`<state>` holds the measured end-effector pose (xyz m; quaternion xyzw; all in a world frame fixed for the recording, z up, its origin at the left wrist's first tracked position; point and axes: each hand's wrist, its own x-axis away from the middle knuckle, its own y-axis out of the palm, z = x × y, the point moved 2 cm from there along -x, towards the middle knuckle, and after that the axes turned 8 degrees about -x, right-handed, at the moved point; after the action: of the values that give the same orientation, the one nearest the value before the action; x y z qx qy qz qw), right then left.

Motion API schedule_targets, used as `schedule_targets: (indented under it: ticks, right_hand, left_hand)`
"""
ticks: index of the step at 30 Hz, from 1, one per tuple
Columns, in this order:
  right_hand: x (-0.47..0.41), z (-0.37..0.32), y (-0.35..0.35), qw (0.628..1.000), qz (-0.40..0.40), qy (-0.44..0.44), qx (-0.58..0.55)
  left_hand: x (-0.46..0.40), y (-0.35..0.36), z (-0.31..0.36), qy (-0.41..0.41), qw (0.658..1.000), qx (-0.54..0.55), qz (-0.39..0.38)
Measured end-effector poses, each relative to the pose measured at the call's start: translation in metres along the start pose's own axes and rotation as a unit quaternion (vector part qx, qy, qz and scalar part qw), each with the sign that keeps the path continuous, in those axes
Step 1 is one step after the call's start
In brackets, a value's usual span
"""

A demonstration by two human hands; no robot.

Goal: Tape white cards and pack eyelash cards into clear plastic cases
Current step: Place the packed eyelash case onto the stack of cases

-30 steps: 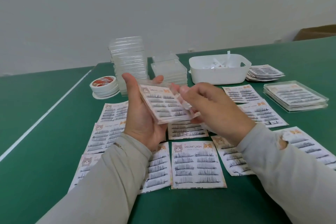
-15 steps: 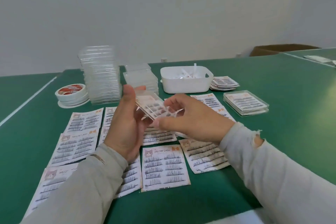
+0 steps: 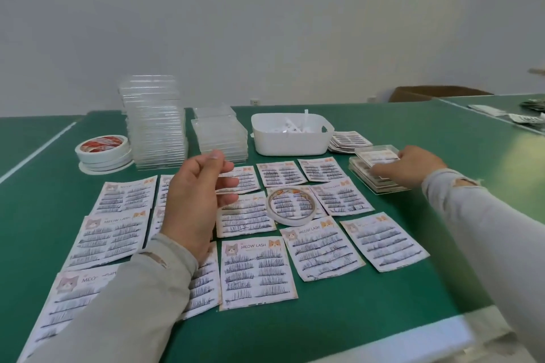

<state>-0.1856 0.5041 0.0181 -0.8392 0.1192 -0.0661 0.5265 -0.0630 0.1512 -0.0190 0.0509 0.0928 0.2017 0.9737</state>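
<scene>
Your right hand (image 3: 413,165) grips the filled clear case (image 3: 376,156) atop the far-right stack (image 3: 380,183) on the green surface (image 3: 339,318); your left hand (image 3: 197,200) hovers, fingers loosely curled, empty, over eyelash cards (image 3: 256,271). Behind stands a plain white wall (image 3: 265,23)

The right hand (image 3: 413,166) grips the top packed case (image 3: 376,156) on a small stack of packed cases (image 3: 380,183). The left hand (image 3: 197,203) hovers loosely curled, holding nothing, above eyelash cards (image 3: 258,271) spread on the green table (image 3: 368,312); a tape ring (image 3: 292,206) lies between the hands.
</scene>
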Motion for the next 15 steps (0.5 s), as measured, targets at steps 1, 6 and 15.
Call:
schedule_targets:
  ticks: [1, 6, 15]
  right_hand:
    - [-0.001, -0.001, 0.001, 1.000, -0.008, -0.002, 0.004]
    - [0.006, -0.003, 0.005, 0.998, -0.044, -0.012, 0.037]
    - [0.097, -0.093, 0.012, 0.951, 0.019, -0.213, -0.225]
  left_hand:
    - [0.000, 0.000, 0.000, 0.002, 1.000, 0.000, 0.001]
    - [0.001, 0.001, 0.002, 0.002, 1.000, -0.011, 0.013]
    - [0.007, 0.004, 0.009, 0.045, 0.998, -0.037, 0.019]
